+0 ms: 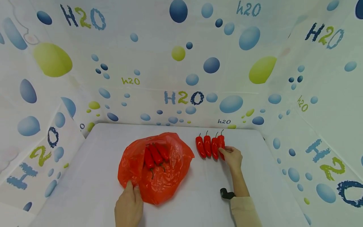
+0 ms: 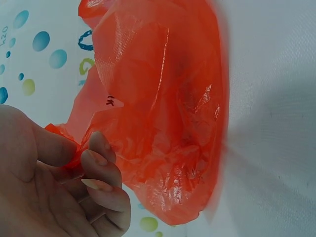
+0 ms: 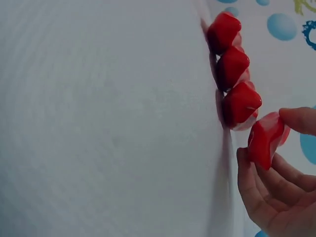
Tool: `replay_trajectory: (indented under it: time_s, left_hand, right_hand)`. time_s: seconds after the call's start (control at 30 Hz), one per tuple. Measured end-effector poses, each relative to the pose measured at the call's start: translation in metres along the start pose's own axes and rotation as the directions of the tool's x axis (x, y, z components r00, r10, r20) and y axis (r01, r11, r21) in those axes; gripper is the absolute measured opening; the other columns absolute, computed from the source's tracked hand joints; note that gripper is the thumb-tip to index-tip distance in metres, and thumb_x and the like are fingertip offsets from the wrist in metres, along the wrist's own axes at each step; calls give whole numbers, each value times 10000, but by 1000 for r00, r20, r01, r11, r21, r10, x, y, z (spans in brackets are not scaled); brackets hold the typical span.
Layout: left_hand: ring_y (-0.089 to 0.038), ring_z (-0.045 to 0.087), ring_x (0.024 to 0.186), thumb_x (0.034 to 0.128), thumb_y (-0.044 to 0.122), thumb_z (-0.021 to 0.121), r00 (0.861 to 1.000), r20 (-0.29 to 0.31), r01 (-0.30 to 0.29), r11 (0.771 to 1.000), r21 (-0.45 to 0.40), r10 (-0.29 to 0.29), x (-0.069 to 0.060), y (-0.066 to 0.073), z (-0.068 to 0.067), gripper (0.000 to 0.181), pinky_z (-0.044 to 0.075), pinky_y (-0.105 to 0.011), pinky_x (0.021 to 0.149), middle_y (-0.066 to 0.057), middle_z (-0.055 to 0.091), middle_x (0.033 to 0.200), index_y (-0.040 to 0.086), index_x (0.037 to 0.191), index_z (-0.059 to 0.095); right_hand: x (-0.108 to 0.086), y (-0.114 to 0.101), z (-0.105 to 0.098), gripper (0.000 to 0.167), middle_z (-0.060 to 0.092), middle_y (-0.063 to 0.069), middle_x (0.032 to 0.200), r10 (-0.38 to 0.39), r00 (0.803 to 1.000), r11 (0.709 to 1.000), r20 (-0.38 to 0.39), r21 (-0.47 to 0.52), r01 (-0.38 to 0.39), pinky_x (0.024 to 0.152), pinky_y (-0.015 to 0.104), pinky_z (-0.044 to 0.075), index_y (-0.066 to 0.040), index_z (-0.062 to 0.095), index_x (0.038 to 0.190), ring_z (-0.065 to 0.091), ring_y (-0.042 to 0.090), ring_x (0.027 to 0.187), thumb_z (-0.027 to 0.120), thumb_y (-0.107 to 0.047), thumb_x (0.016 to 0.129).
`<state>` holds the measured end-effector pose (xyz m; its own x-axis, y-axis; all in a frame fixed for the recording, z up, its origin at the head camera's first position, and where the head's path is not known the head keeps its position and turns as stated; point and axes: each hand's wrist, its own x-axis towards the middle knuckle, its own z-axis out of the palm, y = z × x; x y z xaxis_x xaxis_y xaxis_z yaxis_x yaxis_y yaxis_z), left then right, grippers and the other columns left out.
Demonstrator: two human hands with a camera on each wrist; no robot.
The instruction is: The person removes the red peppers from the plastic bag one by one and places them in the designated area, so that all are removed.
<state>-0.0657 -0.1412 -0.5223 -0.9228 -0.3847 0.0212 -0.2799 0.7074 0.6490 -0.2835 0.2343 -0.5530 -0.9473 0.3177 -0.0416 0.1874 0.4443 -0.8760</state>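
Observation:
My left hand (image 1: pixel 129 205) pinches the near-left edge of a red plastic bag (image 1: pixel 167 189); the left wrist view shows the thin film bunched between thumb and fingertips. The bag lies with its mouth spread, and three red peppers (image 1: pixel 155 154) with green stems show inside it. At the right, my right hand (image 1: pixel 232 157) grips the rightmost red pepper (image 1: pixel 221 141) of a row near its lower end. In the right wrist view this pepper (image 3: pixel 266 140) sits between thumb and fingers, slightly apart from three other red peppers (image 3: pixel 233 68) lying side by side.
The white table (image 1: pixel 96 176) ends at a back edge against a wall covering (image 1: pixel 153 66) printed with blue and green drops. A black strap or mount (image 1: pixel 227 193) is on the right wrist, beside a beige sleeve (image 1: pixel 245 209).

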Motion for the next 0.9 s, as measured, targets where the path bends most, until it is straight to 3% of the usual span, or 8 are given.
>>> replay_trajectory:
  time_s: [0.2,0.53,0.9]
  left_hand:
    - [-264,620,699,1076,174,446,1000,26,13,1000,1,-13,0,1,-1,202,461,-422,613,-49,561,729,-5,1111,533]
    - [-367,684,803,1074,175,458,1000,16,20,1000,14,-20,-2,2,-1,233,529,-533,699,-111,642,810,-30,1149,538]
    - [-432,692,855,1064,155,464,1000,-11,-19,1000,10,19,-4,0,-1,219,529,-572,721,-168,673,874,-30,1153,541]
  right_hand:
    - [5,10,3,442,757,211,1099,16,999,1000,-39,0,-16,650,203,495,24,720,1212,728,313,965,770,-320,939]
    - [8,16,6,452,755,200,1059,40,997,999,-61,-11,-41,650,222,502,18,730,1184,705,296,926,765,-364,944]
    - [5,14,4,473,710,204,1190,66,998,996,5,-60,-65,836,381,566,-1,702,1241,636,334,1071,715,-391,973]
